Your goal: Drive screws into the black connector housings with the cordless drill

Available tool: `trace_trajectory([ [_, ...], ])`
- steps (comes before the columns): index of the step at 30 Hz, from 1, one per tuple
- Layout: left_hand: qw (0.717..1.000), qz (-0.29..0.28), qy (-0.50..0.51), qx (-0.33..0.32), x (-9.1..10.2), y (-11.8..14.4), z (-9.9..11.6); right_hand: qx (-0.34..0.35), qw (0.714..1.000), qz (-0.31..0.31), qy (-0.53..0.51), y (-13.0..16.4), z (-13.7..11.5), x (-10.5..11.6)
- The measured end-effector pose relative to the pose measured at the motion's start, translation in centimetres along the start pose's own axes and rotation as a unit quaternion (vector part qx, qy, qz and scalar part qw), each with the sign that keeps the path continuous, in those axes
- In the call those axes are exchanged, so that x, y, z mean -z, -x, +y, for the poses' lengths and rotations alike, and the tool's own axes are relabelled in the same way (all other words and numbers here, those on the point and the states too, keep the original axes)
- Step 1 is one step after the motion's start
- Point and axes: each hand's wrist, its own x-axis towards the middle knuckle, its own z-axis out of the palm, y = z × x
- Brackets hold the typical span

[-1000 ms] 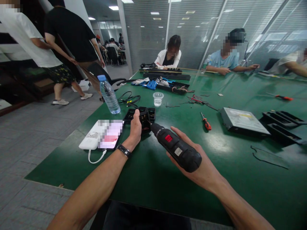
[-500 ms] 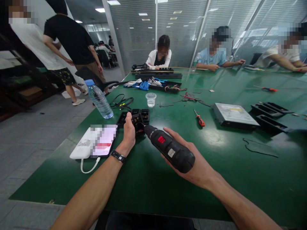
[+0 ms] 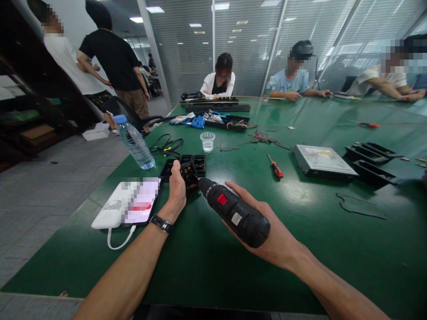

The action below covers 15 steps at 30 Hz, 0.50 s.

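Note:
My right hand [image 3: 256, 213] is wrapped round a black cordless drill [image 3: 230, 211] with a red switch on top. The drill points away and to the left, its bit at a black plastic part [image 3: 189, 174] with brass-coloured pieces inside. My left hand [image 3: 176, 189] grips that part from the left, thumb up; its other fingers are mostly hidden. Whether the bit sits in a screw, I cannot tell. Just behind, similar black housings [image 3: 200, 163] lie on the green table [image 3: 213, 262].
Left of my hands lie a white power bank [image 3: 111, 209] and a phone [image 3: 143, 206], joined by a cable, with a water bottle [image 3: 135, 144] behind. Farther off are a clear cup [image 3: 207, 142], a screwdriver [image 3: 275, 169] and a metal box [image 3: 323, 162]. Several people sit or stand around.
The camera view has shifted slightly, so the table things sit a little lower and farther left. My hands keep the same hold on the drill and the black part. The standing people have shifted.

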Motion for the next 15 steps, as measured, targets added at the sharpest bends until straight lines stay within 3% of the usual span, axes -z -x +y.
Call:
trace_trajectory([
  [15,1.0,-0.008,0.001,-0.006,-0.01,-0.05,0.01,-0.002,1.0,0.007,0.002,-0.29,-0.67,0.05],
])
